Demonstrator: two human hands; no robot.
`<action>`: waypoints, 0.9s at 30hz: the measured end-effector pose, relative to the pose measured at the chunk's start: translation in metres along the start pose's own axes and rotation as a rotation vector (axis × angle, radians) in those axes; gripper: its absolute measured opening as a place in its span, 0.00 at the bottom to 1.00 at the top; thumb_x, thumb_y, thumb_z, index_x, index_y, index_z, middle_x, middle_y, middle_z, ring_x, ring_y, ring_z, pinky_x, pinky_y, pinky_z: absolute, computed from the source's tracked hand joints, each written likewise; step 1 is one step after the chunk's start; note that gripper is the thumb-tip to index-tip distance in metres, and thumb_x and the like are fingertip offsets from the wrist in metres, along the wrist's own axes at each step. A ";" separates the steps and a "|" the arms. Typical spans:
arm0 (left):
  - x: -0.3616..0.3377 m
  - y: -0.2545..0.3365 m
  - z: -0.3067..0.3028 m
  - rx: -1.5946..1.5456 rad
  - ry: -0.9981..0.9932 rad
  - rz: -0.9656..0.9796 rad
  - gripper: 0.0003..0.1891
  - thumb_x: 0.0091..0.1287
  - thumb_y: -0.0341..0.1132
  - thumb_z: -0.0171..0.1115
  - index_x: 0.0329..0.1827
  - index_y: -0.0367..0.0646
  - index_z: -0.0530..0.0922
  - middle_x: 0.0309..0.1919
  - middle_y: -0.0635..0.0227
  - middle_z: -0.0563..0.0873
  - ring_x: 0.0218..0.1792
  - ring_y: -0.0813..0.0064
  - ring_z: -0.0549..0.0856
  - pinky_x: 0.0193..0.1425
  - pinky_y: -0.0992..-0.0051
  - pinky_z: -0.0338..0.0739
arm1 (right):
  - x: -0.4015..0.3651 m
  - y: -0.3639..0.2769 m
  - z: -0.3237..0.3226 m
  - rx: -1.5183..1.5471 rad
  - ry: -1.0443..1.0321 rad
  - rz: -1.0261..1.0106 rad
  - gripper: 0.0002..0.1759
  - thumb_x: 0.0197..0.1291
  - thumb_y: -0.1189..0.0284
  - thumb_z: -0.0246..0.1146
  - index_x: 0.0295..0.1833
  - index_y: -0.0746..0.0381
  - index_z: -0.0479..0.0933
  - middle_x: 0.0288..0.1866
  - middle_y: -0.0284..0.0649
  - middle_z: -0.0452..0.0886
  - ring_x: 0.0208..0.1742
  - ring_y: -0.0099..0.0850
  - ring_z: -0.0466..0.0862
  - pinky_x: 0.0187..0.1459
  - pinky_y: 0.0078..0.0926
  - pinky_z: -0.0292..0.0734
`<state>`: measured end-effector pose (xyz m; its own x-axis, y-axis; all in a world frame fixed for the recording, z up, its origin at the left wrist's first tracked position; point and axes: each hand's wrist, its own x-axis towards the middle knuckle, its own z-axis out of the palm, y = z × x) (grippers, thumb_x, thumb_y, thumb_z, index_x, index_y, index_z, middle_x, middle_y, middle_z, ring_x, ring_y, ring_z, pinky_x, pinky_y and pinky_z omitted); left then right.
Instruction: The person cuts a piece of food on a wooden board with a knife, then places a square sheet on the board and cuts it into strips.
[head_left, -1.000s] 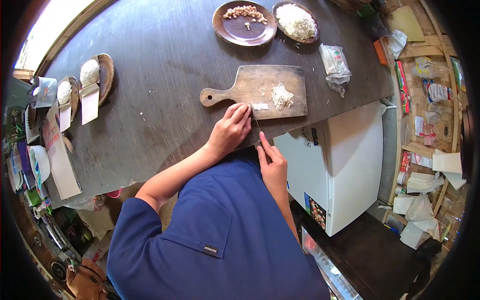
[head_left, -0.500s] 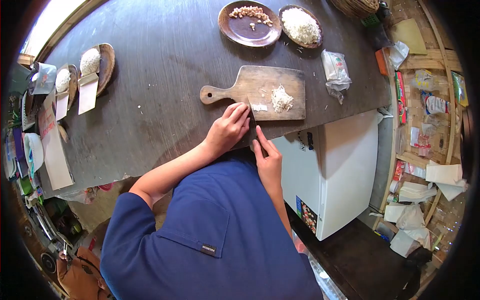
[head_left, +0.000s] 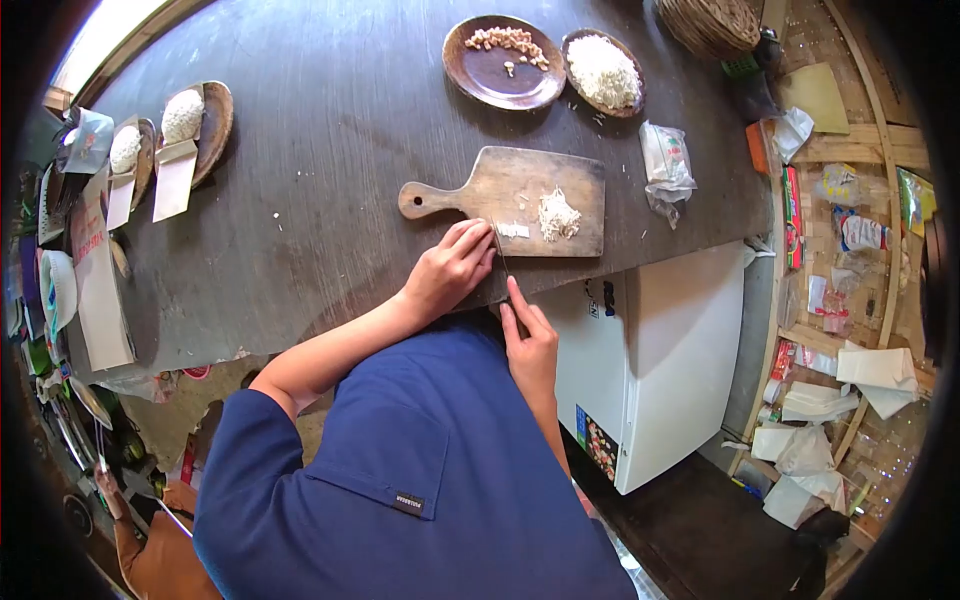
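A wooden cutting board (head_left: 535, 175) with a handle lies near the table's front edge. My right hand (head_left: 530, 340) is closed around the handle of a knife (head_left: 502, 258), its thin dark blade reaching over the board's lower left edge. Just left of the blade, my left hand (head_left: 455, 265) has its fingers curled together at that edge; whatever they press on is hidden beneath them. Small white cut pieces (head_left: 514, 231) lie on the board right of the blade. Beside them is a loose heap of pale shreds (head_left: 558, 216).
Behind the board stand a brown plate (head_left: 482, 82) with small tan pieces and a bowl of white shreds (head_left: 605, 72). A white plastic packet (head_left: 667, 160) lies at right. Two dishes with white contents (head_left: 183, 116) sit far left. A white freezer (head_left: 685, 350) adjoins the table.
The view has shifted slightly, so the board and plates sit a little lower in the picture. Both hands keep about the same places at the board, with the knife still between them.
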<state>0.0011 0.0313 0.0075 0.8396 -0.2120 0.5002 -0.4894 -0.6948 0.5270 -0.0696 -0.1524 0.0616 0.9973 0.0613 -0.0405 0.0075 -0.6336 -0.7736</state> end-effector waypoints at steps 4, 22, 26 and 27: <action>0.000 0.005 -0.001 0.002 -0.008 0.003 0.17 0.67 0.28 0.73 0.57 0.29 0.86 0.58 0.55 0.87 0.62 0.56 0.86 0.67 0.64 0.85 | 0.003 -0.002 0.002 -0.026 0.006 0.011 0.27 0.75 0.76 0.68 0.77 0.50 0.81 0.31 0.39 0.74 0.30 0.25 0.70 0.36 0.28 0.74; -0.001 0.003 -0.001 0.007 0.003 0.006 0.17 0.67 0.27 0.74 0.57 0.30 0.86 0.57 0.56 0.88 0.63 0.56 0.86 0.67 0.65 0.85 | -0.002 -0.007 -0.004 0.012 -0.023 0.040 0.27 0.76 0.76 0.68 0.78 0.49 0.80 0.33 0.38 0.75 0.31 0.24 0.67 0.35 0.27 0.71; -0.002 0.003 0.001 -0.004 -0.005 0.010 0.17 0.67 0.27 0.73 0.58 0.30 0.86 0.58 0.56 0.88 0.63 0.56 0.87 0.67 0.65 0.85 | 0.003 -0.003 0.001 -0.024 -0.028 0.041 0.27 0.76 0.75 0.68 0.78 0.50 0.80 0.33 0.39 0.76 0.31 0.23 0.67 0.35 0.27 0.71; -0.002 0.003 0.000 0.002 -0.002 0.007 0.17 0.67 0.27 0.73 0.58 0.30 0.86 0.58 0.56 0.88 0.63 0.56 0.87 0.67 0.65 0.85 | 0.010 -0.004 0.003 0.022 -0.030 0.049 0.27 0.76 0.75 0.68 0.78 0.50 0.80 0.33 0.39 0.76 0.31 0.23 0.67 0.35 0.27 0.71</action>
<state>-0.0018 0.0295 0.0081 0.8368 -0.2180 0.5022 -0.4945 -0.6947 0.5223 -0.0596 -0.1469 0.0623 0.9938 0.0539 -0.0971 -0.0430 -0.6191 -0.7842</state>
